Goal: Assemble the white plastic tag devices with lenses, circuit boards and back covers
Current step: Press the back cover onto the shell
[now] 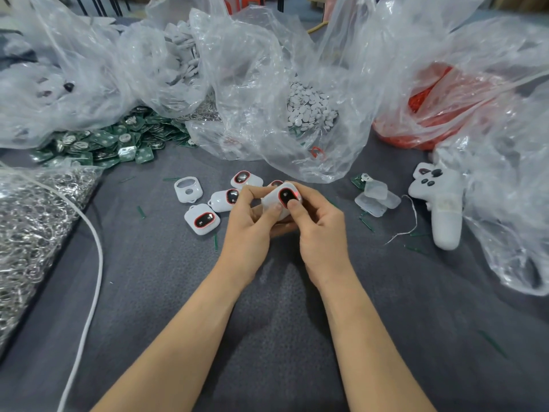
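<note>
Clamped mid-frame in a closed two-handed grip, left hand (252,224) and right hand (322,233) equally near: white tag device (269,201), lens (287,198) tilted upward.

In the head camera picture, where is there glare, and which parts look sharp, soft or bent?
Head view: glare streaks on the clear plastic bags and the metal rings; sharp in the middle, where the left hand and right hand hold the tag device; softer and bent by the wide lens toward the edges; light even, shadows under the hands faint.
</note>
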Tool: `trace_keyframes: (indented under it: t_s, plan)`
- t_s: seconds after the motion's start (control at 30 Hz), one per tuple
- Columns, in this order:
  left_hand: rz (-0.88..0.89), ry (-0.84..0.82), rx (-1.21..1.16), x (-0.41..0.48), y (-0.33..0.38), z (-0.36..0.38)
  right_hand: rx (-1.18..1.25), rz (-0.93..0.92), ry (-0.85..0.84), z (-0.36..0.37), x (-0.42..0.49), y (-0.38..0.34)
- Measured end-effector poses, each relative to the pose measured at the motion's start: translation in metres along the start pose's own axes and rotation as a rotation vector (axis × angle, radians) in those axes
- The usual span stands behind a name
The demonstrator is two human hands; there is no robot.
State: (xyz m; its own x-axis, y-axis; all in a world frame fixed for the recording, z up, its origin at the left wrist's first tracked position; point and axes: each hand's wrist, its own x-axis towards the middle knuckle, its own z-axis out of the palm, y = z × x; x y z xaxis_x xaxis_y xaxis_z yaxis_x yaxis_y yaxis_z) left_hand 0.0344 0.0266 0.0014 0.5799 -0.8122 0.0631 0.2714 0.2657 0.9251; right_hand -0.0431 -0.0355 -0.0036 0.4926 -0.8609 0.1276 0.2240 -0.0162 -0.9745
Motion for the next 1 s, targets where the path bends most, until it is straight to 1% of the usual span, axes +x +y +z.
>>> trace_keyframes:
  t_s: [0.1,0.17,0.3,0.4,0.63,0.8,0.9,1.0]
  plan:
    - [0.03,0.001,0.082,-0.0008,-0.0016,0.0017,0.02,0.036,0.046,0.0029,0.0012,0.0031]
    - [0.046,-0.005,0.128,-0.001,-0.0019,0.0025,0.086,0.079,0.034,0.0017,0.0017,0.0034]
    - [0.041,-0.002,0.054,-0.0007,-0.0022,0.0015,0.149,0.108,-0.033,-0.0032,0.0036,0.0022]
    - [0.017,-0.004,0.033,0.0007,-0.0009,0.0004,0.166,0.125,-0.031,-0.0028,0.0035,0.0015]
    - [0.015,-0.075,0.14,0.0007,-0.0004,0.0006,0.148,0.127,0.071,-0.0019,0.0011,0.0006]
    - [0.042,-0.072,0.254,0.0015,-0.0048,0.0011,0.035,0.076,0.114,0.0027,0.0032,0.0025]
    - [0.04,-0.06,0.237,0.0009,-0.005,0.0006,-0.025,0.032,0.105,0.0035,0.0037,0.0035]
    - [0.028,-0.039,0.148,0.0005,-0.003,0.0003,0.015,0.02,0.028,0.0006,0.0037,0.0014]
